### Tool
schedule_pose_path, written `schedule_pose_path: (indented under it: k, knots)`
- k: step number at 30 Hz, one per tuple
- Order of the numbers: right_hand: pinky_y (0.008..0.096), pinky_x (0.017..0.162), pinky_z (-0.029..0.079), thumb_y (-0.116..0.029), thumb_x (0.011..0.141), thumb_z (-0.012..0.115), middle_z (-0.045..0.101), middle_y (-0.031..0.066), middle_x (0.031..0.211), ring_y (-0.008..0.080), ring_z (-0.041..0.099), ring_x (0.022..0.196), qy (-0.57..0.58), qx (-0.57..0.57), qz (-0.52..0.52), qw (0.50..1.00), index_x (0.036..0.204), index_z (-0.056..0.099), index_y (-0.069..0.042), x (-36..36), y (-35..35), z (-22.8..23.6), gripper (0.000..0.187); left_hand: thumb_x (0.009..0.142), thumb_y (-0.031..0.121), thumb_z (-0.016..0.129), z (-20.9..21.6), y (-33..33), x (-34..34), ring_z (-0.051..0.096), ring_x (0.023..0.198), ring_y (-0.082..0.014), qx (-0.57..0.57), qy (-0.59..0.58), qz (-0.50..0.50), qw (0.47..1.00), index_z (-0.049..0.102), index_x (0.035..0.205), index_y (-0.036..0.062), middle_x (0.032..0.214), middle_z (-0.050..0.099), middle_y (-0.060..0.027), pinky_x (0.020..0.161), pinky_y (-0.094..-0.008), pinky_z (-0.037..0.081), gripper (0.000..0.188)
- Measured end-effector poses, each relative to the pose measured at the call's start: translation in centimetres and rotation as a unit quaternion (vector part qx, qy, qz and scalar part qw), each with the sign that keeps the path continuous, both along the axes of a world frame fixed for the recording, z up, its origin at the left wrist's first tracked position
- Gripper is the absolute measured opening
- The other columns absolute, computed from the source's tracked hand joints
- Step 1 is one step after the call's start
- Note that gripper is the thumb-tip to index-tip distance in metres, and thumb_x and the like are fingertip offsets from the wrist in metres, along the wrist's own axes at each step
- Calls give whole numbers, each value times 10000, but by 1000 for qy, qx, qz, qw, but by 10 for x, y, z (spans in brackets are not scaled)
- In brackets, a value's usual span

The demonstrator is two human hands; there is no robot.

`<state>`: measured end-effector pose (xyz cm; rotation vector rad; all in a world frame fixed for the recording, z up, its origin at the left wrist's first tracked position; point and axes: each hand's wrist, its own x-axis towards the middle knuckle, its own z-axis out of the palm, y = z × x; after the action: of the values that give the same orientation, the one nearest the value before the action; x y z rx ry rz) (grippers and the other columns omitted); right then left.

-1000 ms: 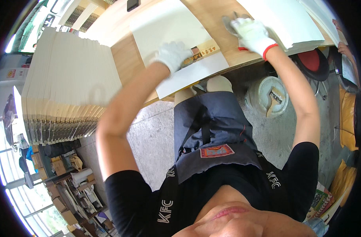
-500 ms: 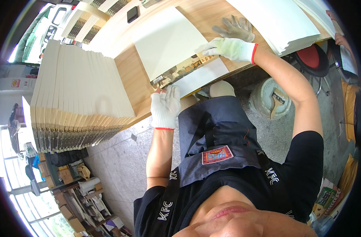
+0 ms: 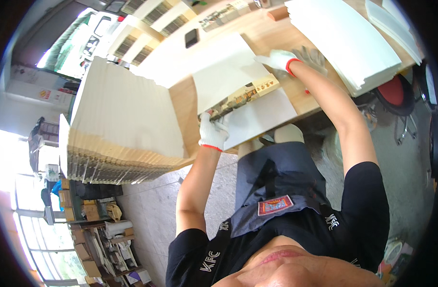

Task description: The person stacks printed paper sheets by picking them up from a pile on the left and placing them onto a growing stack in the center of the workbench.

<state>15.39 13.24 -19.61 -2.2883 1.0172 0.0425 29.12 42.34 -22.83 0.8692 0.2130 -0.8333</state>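
In front of me lies a white sheet (image 3: pixel 231 71) with a printed brown and cream strip (image 3: pixel 245 98) along its near side. That near side is raised from a plain white sheet (image 3: pixel 262 119) beneath it. My left hand (image 3: pixel 213 133), in a white knit glove with a red cuff, grips the printed sheet at its near left corner; bare fingertips show. My right hand (image 3: pixel 279 60), gloved the same way, is by the sheet's far right edge with its fingers stretched out. Beside it, partly behind my wrist, a grey glove (image 3: pixel 314 58) rests on the wooden table (image 3: pixel 183 98).
A tall stack of folded white sheets with printed edges (image 3: pixel 125 115) stands at the left. White paper piles (image 3: pixel 346 45) lie at the right. Farther back are a black phone (image 3: pixel 191 38) and printed bundles (image 3: pixel 159 21). A red-seated stool (image 3: pixel 396 94) stands beyond the table's right edge.
The printed sheet's near side has come up and bends, with my left hand at its corner. My right hand has moved off the printed strip, farther back. The whole view has shifted.
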Motion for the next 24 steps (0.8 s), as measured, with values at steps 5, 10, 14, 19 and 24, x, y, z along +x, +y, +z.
schedule_pose_path:
  k: [5, 10, 14, 19, 24]
  knots:
    - [389, 989, 495, -472, 955, 599, 628, 139, 1306, 253, 641, 1112, -309, 579, -36, 753, 1339, 552, -18, 40, 38, -38, 596, 944, 209, 553, -19, 42, 44, 655, 1032, -320, 32, 73, -32, 996, 534, 1101, 23, 1130, 642, -177, 856, -393, 605, 244]
    - [314, 880, 531, -321, 974, 600, 637, 79, 1240, 165, 646, 1053, -374, 498, -16, 782, 1312, 568, -24, 9, 50, -17, 451, 957, 181, 550, 61, 38, 0, 594, 1099, -335, 20, -15, -16, 1000, 486, 1089, 63, 1233, 539, -175, 987, -530, 545, 189]
    - [326, 913, 550, -340, 1018, 530, 623, 85, 1265, 177, 634, 1114, -501, 409, 60, 761, 1398, 490, -57, -20, 80, 9, 475, 935, 176, 594, 105, 69, -15, 600, 1098, -321, -13, -132, -51, 990, 508, 1103, 59, 1190, 562, -150, 917, -517, 574, 223]
    - [317, 1004, 516, -401, 1046, 446, 530, 96, 1385, 184, 574, 1231, -627, 373, 67, 680, 1480, 391, -86, -27, 100, 61, 539, 912, 220, 642, 193, 115, -50, 646, 919, -252, -62, -312, -58, 946, 532, 1203, 23, 1096, 620, -107, 843, -448, 594, 368]
    - [368, 1137, 375, -281, 1019, 457, 422, 128, 1509, 224, 429, 1382, -673, -91, 287, 676, 1538, 263, -52, 53, 123, 167, 599, 955, 242, 610, 280, 201, -5, 665, 904, -203, -56, -561, 52, 824, 610, 1138, 1, 1045, 656, -101, 762, -354, 600, 303]
